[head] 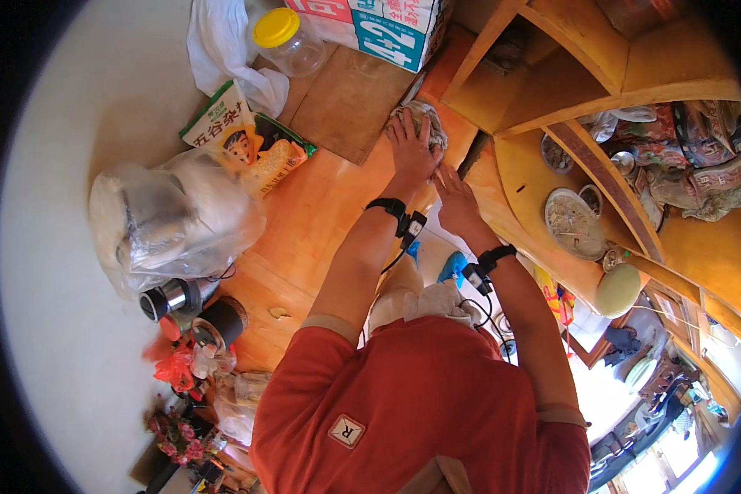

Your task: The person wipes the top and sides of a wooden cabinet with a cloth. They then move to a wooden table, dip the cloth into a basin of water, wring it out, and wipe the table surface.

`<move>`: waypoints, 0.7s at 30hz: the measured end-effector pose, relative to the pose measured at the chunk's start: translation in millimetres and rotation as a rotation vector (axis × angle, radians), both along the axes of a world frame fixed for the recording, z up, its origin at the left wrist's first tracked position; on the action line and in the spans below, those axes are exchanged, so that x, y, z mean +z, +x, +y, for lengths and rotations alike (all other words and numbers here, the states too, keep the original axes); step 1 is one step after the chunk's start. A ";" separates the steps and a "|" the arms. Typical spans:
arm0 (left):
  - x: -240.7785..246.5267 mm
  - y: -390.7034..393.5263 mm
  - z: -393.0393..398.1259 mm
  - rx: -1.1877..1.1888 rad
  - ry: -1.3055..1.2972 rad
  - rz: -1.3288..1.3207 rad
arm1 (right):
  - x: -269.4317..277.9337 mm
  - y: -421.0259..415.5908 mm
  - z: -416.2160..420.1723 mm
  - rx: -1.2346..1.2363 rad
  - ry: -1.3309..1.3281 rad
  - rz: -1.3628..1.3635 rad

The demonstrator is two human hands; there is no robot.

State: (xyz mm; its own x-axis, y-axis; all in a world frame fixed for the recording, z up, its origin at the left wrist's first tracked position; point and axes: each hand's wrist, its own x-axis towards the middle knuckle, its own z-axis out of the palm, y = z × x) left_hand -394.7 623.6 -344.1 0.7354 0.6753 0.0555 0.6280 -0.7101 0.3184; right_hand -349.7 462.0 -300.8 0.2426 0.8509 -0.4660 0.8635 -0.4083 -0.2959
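Observation:
My left hand [412, 148] presses down on a crumpled, patterned grey-and-brown cloth [435, 120] at the far corner of the orange-brown wooden table [309, 228]. The fingers spread over the cloth and hide part of it. Just beside it, my right hand [460, 207] rests at the table's edge, close to the wooden cabinet. Nothing shows in that hand, and its fingers are extended. Both wrists wear black straps with small cabled devices.
Left stand a grain bag [247, 142], a plastic-wrapped bundle [179, 216] and a black canister [221, 324]. Beyond are a brown board [352, 99], a yellow-lidded jar [290, 46] and a printed carton [389, 28]. A cabinet [531, 154] holding dishes [573, 222] and figurines borders the right.

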 end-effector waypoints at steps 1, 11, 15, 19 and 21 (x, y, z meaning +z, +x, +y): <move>3.2 0.0 -1.5 0.019 -0.005 0.056 | 0.5 0.1 0.1 -0.001 -0.003 -0.007; 7.8 -107.3 -31.2 0.114 -0.007 0.133 | -10.4 -5.5 6.0 0.091 -0.062 -0.140; 20.4 -173.7 -62.0 0.259 -0.067 0.151 | -2.5 -6.5 7.5 0.118 -0.095 -0.150; 19.0 -236.1 -69.0 0.446 -0.051 0.259 | 11.2 -13.1 13.6 0.143 -0.150 -0.182; 17.9 -255.7 -57.9 0.540 -0.107 0.315 | 12.5 -14.7 15.2 0.144 -0.161 -0.194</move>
